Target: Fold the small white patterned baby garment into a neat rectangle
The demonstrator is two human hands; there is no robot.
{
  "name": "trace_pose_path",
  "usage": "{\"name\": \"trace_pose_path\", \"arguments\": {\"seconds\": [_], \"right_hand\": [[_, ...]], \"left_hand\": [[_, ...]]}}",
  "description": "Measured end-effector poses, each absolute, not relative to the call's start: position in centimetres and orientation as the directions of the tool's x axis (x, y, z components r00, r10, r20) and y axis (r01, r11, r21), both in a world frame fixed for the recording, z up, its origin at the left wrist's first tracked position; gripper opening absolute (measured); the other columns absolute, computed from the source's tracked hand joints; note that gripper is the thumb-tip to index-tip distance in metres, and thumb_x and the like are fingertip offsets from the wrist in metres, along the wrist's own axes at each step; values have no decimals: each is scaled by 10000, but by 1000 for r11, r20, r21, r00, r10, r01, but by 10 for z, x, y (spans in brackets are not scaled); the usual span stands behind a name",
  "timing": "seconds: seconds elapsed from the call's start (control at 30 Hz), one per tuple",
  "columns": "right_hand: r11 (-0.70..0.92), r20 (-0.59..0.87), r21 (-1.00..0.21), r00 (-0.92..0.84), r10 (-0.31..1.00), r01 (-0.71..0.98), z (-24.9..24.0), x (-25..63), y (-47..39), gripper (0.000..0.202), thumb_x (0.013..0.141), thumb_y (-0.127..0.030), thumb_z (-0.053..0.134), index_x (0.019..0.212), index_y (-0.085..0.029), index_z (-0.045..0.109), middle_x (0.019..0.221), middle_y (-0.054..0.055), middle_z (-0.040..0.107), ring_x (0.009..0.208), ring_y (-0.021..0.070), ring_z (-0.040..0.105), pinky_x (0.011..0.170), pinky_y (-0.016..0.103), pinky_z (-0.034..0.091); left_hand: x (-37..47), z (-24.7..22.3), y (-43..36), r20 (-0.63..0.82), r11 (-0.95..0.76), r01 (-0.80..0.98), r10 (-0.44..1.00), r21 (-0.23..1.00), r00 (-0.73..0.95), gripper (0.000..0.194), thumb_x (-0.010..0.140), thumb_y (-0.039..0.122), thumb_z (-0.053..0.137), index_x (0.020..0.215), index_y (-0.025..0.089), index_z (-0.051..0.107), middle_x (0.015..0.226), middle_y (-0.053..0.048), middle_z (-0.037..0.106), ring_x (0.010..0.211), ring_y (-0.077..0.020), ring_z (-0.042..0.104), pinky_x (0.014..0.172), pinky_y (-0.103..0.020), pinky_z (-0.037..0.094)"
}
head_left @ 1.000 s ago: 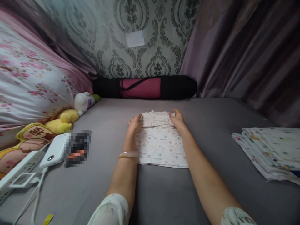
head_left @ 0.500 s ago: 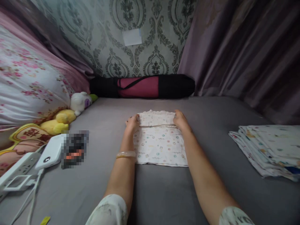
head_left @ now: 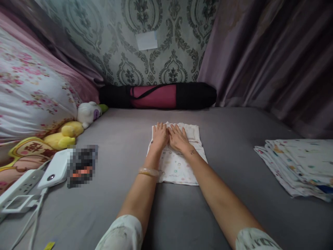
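Note:
A white cloth with a small coloured print lies on the grey bed sheet, its far part folded back over itself. My left hand rests flat on the left half of that folded band, fingers stretched away from me. Right beside it, my right hand lies flat on the middle of the band with its fingers slightly spread. Both hands press on the fabric from above and grip nothing. They cover part of the fold's edge.
Folded patterned cloths are stacked at the right. Along the left lie a power strip, a white power bank, cables, a blurred dark object and plush toys. A black and red long bag lies against the wall.
Both hands have let go of the far fold's side edges and moved inward to the middle. Their fingers have opened flat onto the cloth.

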State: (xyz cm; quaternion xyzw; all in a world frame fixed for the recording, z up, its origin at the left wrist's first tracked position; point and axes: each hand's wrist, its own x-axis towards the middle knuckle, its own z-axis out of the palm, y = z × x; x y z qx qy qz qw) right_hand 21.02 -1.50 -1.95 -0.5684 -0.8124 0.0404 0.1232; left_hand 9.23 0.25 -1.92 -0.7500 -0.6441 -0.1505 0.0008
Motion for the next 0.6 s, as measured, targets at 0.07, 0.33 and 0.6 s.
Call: {"name": "trace_pose_path", "arguments": {"seconds": [0.07,0.33,0.6], "right_hand": [[345,158,-192,-318,935,919,-22,211,-16,545,969,-277,257,1495,-159,339,1582,49,249,1466,241,145,1177,506,71],[291,54,-218,-286,957,932,-26,212,-14,554,968,-292,229,1501,-180,328,1584,25,243,1461,225,164,1175,499,100],[242,101,-228,-225,969,943,-21,217,-12,548,975,-313,233,1499,-182,328,1585,54,247,1458,238,172,1166,497,107]], "left_hand": [[92,-23,3,222,-116,979,972,167,78,529,994,313,213,1425,73,404,1532,-156,353,1451,-296,224,1175,-455,173],[85,-39,11,41,-104,984,994,142,99,625,995,444,135,1490,108,316,1561,-152,291,1451,-304,222,1168,-457,194],[90,-31,5,217,-83,985,975,149,50,576,990,343,148,1455,101,387,1555,-140,314,1456,-283,216,1185,-470,144]]}}
